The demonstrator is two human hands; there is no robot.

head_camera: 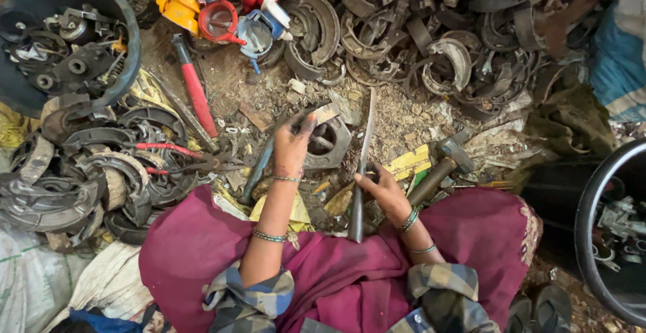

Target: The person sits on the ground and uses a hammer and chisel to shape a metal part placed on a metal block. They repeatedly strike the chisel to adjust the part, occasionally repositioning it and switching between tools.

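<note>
Pointing away, long metal blade (364, 154) (near-upright axis) under right hand (381, 188).

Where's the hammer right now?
In the head view the hammer lies on the littered ground just right of the right hand, its head pointing up-right, beside the long flat metal blade that the hand touches.

Our left hand (291, 148) gripping a flat chisel (316, 116) over a worn brake shoe (330, 146), our right hand (381, 188) touching a long metal blade (361, 171), a hammer (441, 168) just beside it, brake shoes (417, 37) heaped beyond.
</note>
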